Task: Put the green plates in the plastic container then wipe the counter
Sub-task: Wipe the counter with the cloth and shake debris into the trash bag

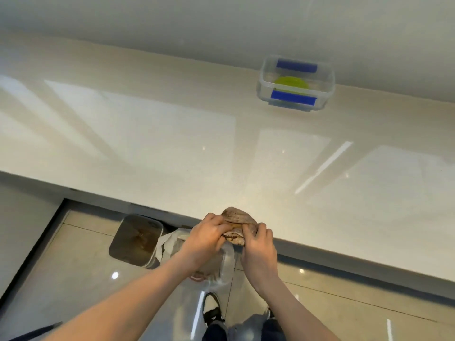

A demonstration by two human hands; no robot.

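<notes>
cloth (237, 223) gripped by both hands

Looks like a home kitchen. Long, glossy, cream stone desk (172, 143) running against a plain pale wall (221, 16). Near its far edge, a clear plastic container (296, 82) with blue clip handles. Below the near edge, polished beige floor tiles (344, 299), and a lidded bin (135, 238) beside a bag-lined container (221, 269).
</notes>
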